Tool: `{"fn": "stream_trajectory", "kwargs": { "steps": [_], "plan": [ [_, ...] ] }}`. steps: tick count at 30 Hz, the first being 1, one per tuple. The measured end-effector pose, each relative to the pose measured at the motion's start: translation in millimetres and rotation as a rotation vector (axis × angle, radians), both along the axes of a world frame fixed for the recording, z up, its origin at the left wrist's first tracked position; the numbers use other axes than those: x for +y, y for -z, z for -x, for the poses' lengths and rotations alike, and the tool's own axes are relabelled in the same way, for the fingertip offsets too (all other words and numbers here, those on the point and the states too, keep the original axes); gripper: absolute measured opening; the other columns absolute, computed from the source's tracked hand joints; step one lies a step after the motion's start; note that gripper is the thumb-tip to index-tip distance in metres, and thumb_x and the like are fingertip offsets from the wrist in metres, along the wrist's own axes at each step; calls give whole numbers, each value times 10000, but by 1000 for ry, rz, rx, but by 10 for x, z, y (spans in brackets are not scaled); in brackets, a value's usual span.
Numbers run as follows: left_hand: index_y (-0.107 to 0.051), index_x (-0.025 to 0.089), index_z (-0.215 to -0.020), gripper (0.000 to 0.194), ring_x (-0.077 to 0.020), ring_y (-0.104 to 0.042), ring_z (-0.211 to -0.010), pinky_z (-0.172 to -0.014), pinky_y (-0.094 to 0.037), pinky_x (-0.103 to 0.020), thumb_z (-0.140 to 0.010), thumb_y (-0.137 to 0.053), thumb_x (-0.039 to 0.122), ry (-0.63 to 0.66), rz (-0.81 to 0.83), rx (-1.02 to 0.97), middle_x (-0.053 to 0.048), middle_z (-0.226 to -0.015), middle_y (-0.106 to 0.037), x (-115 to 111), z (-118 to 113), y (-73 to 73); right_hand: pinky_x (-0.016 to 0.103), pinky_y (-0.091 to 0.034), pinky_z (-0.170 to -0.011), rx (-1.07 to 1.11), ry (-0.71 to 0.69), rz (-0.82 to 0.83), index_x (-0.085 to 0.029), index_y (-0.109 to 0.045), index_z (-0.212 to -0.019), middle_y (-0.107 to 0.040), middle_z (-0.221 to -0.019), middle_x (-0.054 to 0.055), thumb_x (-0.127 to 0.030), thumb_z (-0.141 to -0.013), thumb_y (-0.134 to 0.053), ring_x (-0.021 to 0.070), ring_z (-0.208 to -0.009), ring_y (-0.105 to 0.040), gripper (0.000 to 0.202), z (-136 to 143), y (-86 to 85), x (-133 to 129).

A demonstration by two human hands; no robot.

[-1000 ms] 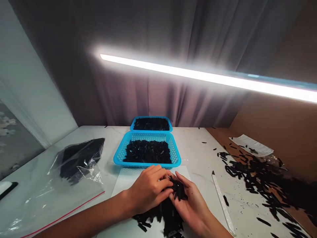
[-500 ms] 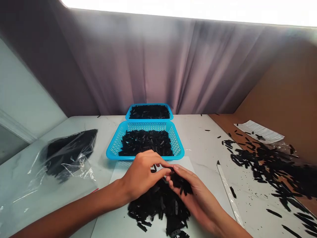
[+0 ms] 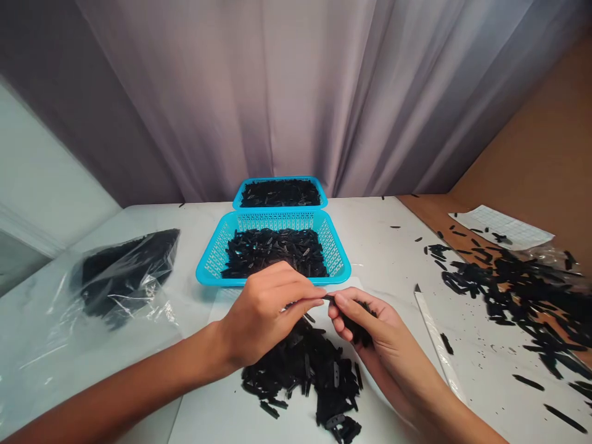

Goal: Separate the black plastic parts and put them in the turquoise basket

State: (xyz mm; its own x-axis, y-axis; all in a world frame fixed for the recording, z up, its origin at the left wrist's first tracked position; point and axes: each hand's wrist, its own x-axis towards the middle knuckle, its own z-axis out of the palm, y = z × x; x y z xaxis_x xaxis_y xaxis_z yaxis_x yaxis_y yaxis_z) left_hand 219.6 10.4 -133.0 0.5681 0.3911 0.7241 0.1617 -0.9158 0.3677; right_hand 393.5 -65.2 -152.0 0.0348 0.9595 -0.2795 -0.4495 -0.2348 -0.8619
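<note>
A bunch of small, flat black strips [image 3: 363,324] lies in my right hand [image 3: 383,327], whose fingers are curled round it. My left hand [image 3: 268,308] pinches the end of one thin black strip [image 3: 329,298], and the right thumb and forefinger meet its other end. Beneath both hands a loose pile of the same black strips [image 3: 305,370] rests on a white sheet [image 3: 213,407]. Some strips in the pile show small holes. Just beyond the hands stands a blue plastic basket [image 3: 203,271], part filled with black strips.
Behind it is a second blue basket [image 3: 238,197] full of black strips. A clear plastic bag [image 3: 134,283] of black pieces lies at left. On the right are a white-handled craft knife [image 3: 437,339], scattered black strips [image 3: 509,290] and a gridded paper [image 3: 504,225].
The view has tilted down slightly. My right hand has moved a little right, away from the left, and a strip now stretches between the fingertips of both hands.
</note>
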Motion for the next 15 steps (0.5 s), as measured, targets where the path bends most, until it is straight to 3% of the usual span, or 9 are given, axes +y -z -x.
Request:
{"fn": "stream_trajectory", "kwargs": {
  "steps": [4, 12, 15],
  "plan": [
    [-721, 152, -922, 51, -144, -655, -732, -706, -530, -288, -899, -676, 143, 14, 22, -1, -25, -832, -769, -13, -1, -9, 220, -359, -540, -58, 22, -20, -164, -703, -689, -615, -678, 15, -459, -787, -781, 106, -593, -448, 321, 7, -22, -1],
    [-737, 176, -841, 112, -131, -638, -702, -690, -513, -268, -915, -656, 160, -21, 297, 53, 0, -777, -755, -87, -32, -42, 242, -334, -512, -121, 25, -7, -175, -686, -639, -586, -622, 10, -515, -751, -788, 107, -543, -410, 372, 33, -46, -13],
    [-731, 178, -815, 126, -128, -640, -698, -690, -513, -265, -917, -658, 182, -67, 255, 29, 5, -764, -749, -13, -16, -42, 236, -325, -500, -111, 38, 8, -181, -725, -692, -561, -600, -1, -509, -738, -800, 105, -538, -404, 340, 31, -51, -24]
  ]
}}
